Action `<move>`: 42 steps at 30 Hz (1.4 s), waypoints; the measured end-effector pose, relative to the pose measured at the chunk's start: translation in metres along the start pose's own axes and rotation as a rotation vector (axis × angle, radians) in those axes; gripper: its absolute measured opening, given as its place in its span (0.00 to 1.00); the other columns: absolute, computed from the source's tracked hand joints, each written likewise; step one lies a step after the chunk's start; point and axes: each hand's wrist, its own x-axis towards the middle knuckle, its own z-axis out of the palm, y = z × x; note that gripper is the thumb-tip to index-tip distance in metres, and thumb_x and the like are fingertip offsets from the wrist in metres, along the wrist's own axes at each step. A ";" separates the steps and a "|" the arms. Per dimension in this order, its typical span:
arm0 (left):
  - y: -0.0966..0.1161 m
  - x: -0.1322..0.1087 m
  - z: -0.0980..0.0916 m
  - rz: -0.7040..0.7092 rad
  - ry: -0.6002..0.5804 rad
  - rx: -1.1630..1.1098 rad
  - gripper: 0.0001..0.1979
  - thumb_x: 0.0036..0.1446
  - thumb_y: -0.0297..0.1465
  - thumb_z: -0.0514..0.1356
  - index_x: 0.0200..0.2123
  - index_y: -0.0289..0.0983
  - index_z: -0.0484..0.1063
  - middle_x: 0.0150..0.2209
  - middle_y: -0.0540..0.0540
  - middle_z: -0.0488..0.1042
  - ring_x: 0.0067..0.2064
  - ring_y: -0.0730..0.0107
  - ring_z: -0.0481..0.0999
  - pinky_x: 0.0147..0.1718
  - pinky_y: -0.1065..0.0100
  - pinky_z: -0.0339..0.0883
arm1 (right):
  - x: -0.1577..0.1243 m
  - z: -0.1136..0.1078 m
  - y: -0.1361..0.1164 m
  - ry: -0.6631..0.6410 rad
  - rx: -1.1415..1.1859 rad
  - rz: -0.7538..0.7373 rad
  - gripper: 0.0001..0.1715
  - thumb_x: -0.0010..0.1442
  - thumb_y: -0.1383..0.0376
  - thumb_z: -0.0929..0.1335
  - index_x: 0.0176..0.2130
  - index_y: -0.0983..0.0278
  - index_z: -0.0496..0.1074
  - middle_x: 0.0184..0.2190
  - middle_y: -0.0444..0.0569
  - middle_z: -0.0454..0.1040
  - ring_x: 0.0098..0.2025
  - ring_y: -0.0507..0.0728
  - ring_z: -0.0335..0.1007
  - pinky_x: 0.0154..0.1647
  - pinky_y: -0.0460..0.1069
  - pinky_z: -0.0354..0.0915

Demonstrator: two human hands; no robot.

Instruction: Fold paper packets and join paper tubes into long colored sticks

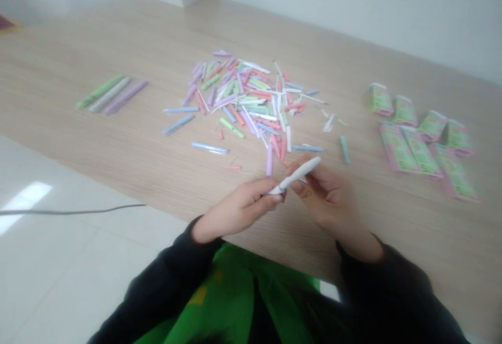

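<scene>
A white pen slants up to the right above the front of the table. Its lower end is pinched between the thumb and fingers of my left hand. My right hand is closed around the pen's middle and upper part, with the thumb below it and the fingers behind. Part of that grip is hidden by the pen. Just beyond my hands lies a loose heap of pen parts in purple, green, red, blue and white. A purple barrel lies closest to my left hand.
Three assembled-looking pens, green, white and purple, lie side by side at the left. Several green-and-pink packs lie at the right. A small green piece rests beyond my right hand. A dark cable crosses the floor.
</scene>
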 end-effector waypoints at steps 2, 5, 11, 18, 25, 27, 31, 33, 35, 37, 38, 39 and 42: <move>-0.001 0.000 -0.001 -0.004 -0.029 -0.034 0.14 0.71 0.41 0.53 0.36 0.38 0.67 0.26 0.53 0.59 0.28 0.72 0.60 0.28 0.70 0.57 | -0.001 -0.001 0.000 -0.008 -0.001 0.016 0.07 0.68 0.57 0.70 0.39 0.56 0.77 0.33 0.46 0.72 0.37 0.58 0.70 0.42 0.55 0.68; 0.000 0.001 -0.001 -0.019 -0.045 -0.045 0.14 0.72 0.41 0.53 0.38 0.37 0.68 0.27 0.53 0.60 0.29 0.72 0.60 0.29 0.70 0.58 | -0.002 -0.004 -0.002 -0.023 0.010 0.040 0.07 0.68 0.57 0.70 0.40 0.56 0.77 0.34 0.47 0.73 0.38 0.59 0.71 0.40 0.55 0.69; 0.013 0.006 0.000 0.003 -0.090 0.039 0.13 0.74 0.38 0.50 0.38 0.38 0.66 0.30 0.53 0.63 0.31 0.72 0.64 0.34 0.69 0.62 | 0.000 -0.012 -0.010 -0.068 0.007 0.026 0.05 0.68 0.59 0.70 0.40 0.56 0.77 0.33 0.45 0.73 0.36 0.57 0.71 0.39 0.53 0.68; 0.022 0.019 0.001 0.004 -0.094 -0.067 0.13 0.72 0.40 0.53 0.41 0.37 0.69 0.29 0.52 0.62 0.30 0.71 0.61 0.30 0.68 0.59 | 0.002 -0.020 -0.015 0.044 -0.044 0.040 0.08 0.67 0.56 0.72 0.37 0.57 0.78 0.33 0.45 0.75 0.36 0.57 0.71 0.37 0.53 0.66; 0.031 0.034 -0.001 -0.220 -0.225 -0.666 0.08 0.66 0.32 0.58 0.38 0.34 0.73 0.21 0.55 0.56 0.19 0.78 0.54 0.18 0.72 0.49 | 0.008 -0.021 -0.011 0.049 0.194 0.083 0.09 0.64 0.57 0.74 0.35 0.59 0.80 0.25 0.41 0.73 0.30 0.53 0.68 0.35 0.50 0.63; 0.034 0.039 0.000 -0.244 -0.275 -0.751 0.07 0.65 0.31 0.58 0.39 0.33 0.73 0.22 0.54 0.60 0.19 0.77 0.58 0.18 0.73 0.54 | 0.009 -0.023 -0.007 0.062 0.288 0.094 0.10 0.64 0.57 0.74 0.35 0.60 0.81 0.24 0.41 0.72 0.28 0.51 0.66 0.33 0.49 0.61; 0.036 0.050 0.005 -0.234 -0.320 -0.875 0.08 0.68 0.27 0.54 0.39 0.31 0.73 0.23 0.50 0.65 0.21 0.75 0.66 0.20 0.75 0.62 | 0.012 -0.028 0.005 0.085 0.456 0.169 0.10 0.62 0.57 0.76 0.35 0.61 0.82 0.23 0.41 0.71 0.28 0.50 0.64 0.32 0.47 0.59; 0.035 0.053 0.006 -0.246 -0.316 -0.916 0.10 0.68 0.24 0.52 0.38 0.30 0.73 0.23 0.51 0.64 0.20 0.77 0.64 0.20 0.77 0.62 | 0.012 -0.030 0.010 0.107 0.478 0.188 0.10 0.60 0.57 0.77 0.33 0.62 0.82 0.23 0.41 0.69 0.28 0.50 0.62 0.32 0.47 0.58; 0.033 0.056 0.007 -0.261 -0.302 -0.941 0.11 0.68 0.23 0.52 0.38 0.30 0.73 0.22 0.52 0.61 0.20 0.79 0.61 0.19 0.79 0.60 | 0.013 -0.031 0.014 0.115 0.473 0.200 0.10 0.60 0.57 0.78 0.33 0.62 0.82 0.23 0.41 0.69 0.28 0.50 0.61 0.32 0.47 0.58; 0.032 0.057 0.008 -0.270 -0.296 -0.947 0.12 0.68 0.23 0.51 0.36 0.30 0.73 0.21 0.53 0.59 0.19 0.80 0.58 0.17 0.81 0.57 | 0.013 -0.030 0.015 0.112 0.473 0.211 0.10 0.59 0.57 0.78 0.33 0.61 0.82 0.24 0.41 0.70 0.28 0.50 0.61 0.31 0.47 0.57; 0.032 0.057 0.009 -0.273 -0.295 -0.939 0.13 0.69 0.25 0.51 0.34 0.31 0.73 0.21 0.53 0.59 0.18 0.80 0.57 0.16 0.81 0.56 | 0.013 -0.029 0.014 0.110 0.475 0.215 0.10 0.59 0.57 0.78 0.32 0.61 0.82 0.24 0.42 0.70 0.28 0.50 0.60 0.31 0.47 0.57; 0.032 0.057 0.010 -0.274 -0.287 -0.924 0.15 0.70 0.26 0.50 0.32 0.32 0.72 0.20 0.54 0.58 0.17 0.81 0.55 0.15 0.81 0.55 | 0.012 -0.028 0.014 0.109 0.474 0.217 0.11 0.59 0.57 0.78 0.32 0.61 0.81 0.24 0.42 0.70 0.28 0.50 0.60 0.30 0.47 0.57; 0.033 0.056 0.016 -0.273 -0.210 -0.869 0.19 0.73 0.32 0.50 0.29 0.34 0.69 0.18 0.56 0.56 0.16 0.82 0.50 0.13 0.82 0.52 | 0.012 -0.026 0.012 0.099 0.458 0.222 0.13 0.57 0.55 0.78 0.31 0.61 0.80 0.24 0.42 0.70 0.28 0.51 0.61 0.30 0.48 0.59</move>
